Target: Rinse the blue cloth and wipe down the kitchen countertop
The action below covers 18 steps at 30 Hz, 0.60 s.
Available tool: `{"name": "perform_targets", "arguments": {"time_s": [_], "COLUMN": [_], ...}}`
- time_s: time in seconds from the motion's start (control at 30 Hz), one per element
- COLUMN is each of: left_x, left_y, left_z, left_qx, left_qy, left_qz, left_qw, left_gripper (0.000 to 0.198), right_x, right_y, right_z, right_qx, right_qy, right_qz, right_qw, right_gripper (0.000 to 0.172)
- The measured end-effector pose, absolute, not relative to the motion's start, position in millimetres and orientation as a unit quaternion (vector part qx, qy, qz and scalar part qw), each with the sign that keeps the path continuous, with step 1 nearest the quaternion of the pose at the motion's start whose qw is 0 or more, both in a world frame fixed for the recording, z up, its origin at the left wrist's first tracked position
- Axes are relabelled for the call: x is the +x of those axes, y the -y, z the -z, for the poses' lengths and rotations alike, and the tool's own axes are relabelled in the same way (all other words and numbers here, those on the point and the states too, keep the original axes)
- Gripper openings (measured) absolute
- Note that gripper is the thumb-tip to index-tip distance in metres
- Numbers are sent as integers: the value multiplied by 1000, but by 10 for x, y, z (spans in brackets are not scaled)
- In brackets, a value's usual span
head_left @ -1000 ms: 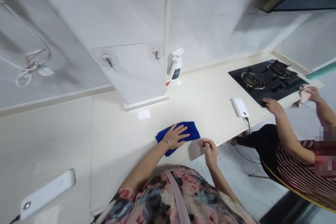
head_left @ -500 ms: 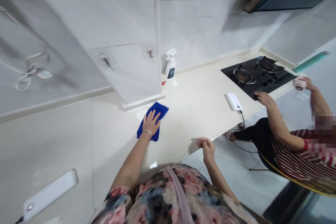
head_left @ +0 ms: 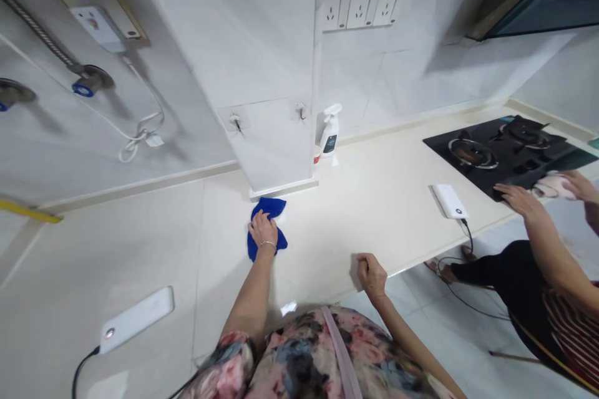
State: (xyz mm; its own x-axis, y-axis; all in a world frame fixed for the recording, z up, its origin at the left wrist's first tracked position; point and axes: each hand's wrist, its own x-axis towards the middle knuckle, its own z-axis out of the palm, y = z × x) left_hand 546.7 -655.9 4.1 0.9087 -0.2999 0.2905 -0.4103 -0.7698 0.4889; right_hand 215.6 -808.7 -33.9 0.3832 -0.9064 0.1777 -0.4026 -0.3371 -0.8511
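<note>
My left hand (head_left: 263,229) presses down on a blue cloth (head_left: 273,206), fingers bent over it. The cloth lies wrinkled on the pale countertop (head_left: 322,224), just in front of the base of the jutting wall column (head_left: 276,156). Further right, my right hand (head_left: 373,275) rests near the counter's front edge, curled into a loose fist. Nothing shows in it, and it is apart from the cloth.
A spray bottle (head_left: 330,131) and a partly hidden small cup (head_left: 317,154) stand behind the column. White power banks (head_left: 449,201) (head_left: 136,319) with cables lie on both sides. Another person's hand (head_left: 520,201) touches the black gas stove (head_left: 528,165); their other hand holds a pale cloth (head_left: 551,186).
The view has swung to the left. My left hand has drawn its fingers in, bunching the cloth. At the stove, the other person's pale cloth has come to its front edge.
</note>
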Motion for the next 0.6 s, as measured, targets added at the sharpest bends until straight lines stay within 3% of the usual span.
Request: {"name": "perform_targets", "arguments": {"time_s": [0.17, 0.3, 0.6], "left_x": [5642, 5853, 6396], "left_y": [6511, 6470, 6988], "left_z": [-11, -76, -182], "left_qx": [921, 901, 919], "left_qy": [8, -79, 24], "left_qz": [-141, -195, -133], "left_qw": [362, 379, 371], "left_gripper": [37, 49, 50], "right_x": [2093, 2062, 2035], "right_y": [8096, 8101, 8097], "right_z": [484, 559, 532], "right_qx": [-806, -828, -841], "right_qy": [-389, -360, -345], "right_qz": [347, 339, 334], "right_qw": [281, 263, 249], "right_gripper": [28, 28, 24]}}
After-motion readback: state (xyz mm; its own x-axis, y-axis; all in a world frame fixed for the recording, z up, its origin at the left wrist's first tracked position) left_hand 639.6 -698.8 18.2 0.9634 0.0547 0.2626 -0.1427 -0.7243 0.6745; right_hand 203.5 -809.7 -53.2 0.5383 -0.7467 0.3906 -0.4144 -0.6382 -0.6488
